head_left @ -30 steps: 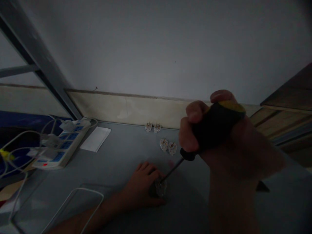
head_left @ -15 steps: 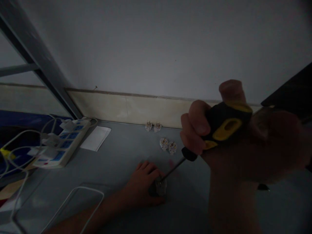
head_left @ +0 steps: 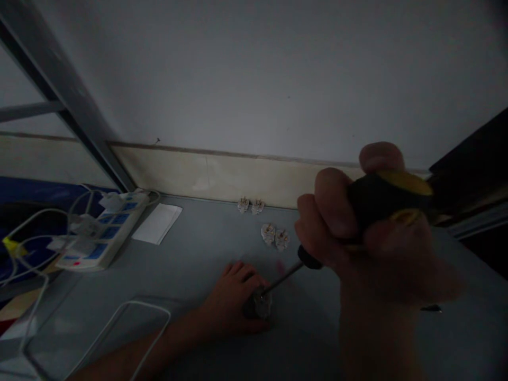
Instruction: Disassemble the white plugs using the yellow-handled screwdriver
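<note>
My right hand (head_left: 341, 227) is wrapped round the black and yellow handle of a screwdriver (head_left: 391, 196). Its thin shaft slants down to the left, and the tip meets a small clear plug (head_left: 262, 306) on the grey table. Fingers and thumb of my left hand (head_left: 234, 299) close round that plug from the left and hold it against the tabletop. Beyond it lie two similar clear plug pieces (head_left: 268, 233) with brass-coloured metal parts. Two more pieces with upright pins (head_left: 257, 206) stand at the wall. Dim light hides fine detail of the held plug.
At the left a white power strip (head_left: 119, 222) carries several plugs and white cables. Folded white paper (head_left: 157, 224) lies beside it. A white cable (head_left: 146, 304) loops over my left forearm. The wall (head_left: 238, 174) bounds the table's back. A small dark object (head_left: 431, 308) lies at the right.
My right hand has rolled round with the screwdriver handle, so its yellow inset has turned away. The tip stays at the plug, and my left hand keeps its place.
</note>
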### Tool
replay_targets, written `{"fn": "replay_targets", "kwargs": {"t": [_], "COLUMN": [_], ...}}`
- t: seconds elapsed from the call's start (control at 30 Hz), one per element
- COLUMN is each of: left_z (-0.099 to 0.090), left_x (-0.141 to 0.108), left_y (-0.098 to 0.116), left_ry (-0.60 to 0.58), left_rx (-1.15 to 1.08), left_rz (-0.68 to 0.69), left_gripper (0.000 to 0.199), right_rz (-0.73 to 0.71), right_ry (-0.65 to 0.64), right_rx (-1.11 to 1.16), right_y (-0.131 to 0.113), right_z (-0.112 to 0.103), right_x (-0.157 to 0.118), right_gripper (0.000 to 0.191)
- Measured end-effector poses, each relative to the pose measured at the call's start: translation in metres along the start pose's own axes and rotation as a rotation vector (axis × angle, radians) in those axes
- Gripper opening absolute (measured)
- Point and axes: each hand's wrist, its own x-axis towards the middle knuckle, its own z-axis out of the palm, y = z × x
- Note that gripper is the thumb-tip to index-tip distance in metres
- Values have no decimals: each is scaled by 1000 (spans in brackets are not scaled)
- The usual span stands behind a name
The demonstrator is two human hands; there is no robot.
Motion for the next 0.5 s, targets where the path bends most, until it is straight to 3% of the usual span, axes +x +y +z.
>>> {"fn": "replay_targets", "kwargs": {"t": [0.1,0.2,0.5], "left_z": [0,2,2], "left_x": [0,-1,-1], "left_y": [0,-1,-3], "left_ry": [-3,13,13], "left_rx": [0,0,-8], "left_rz": [3,18,22], "left_gripper": [66,66,64], "right_rz": [72,116,52], "right_ry": [63,41,5], "right_rx": [-23,-35,-68], "right_y": [-3,-7,-6], "right_z": [3,3,-1], "right_x": [3,8,9], "right_gripper": [29,24,23]}}
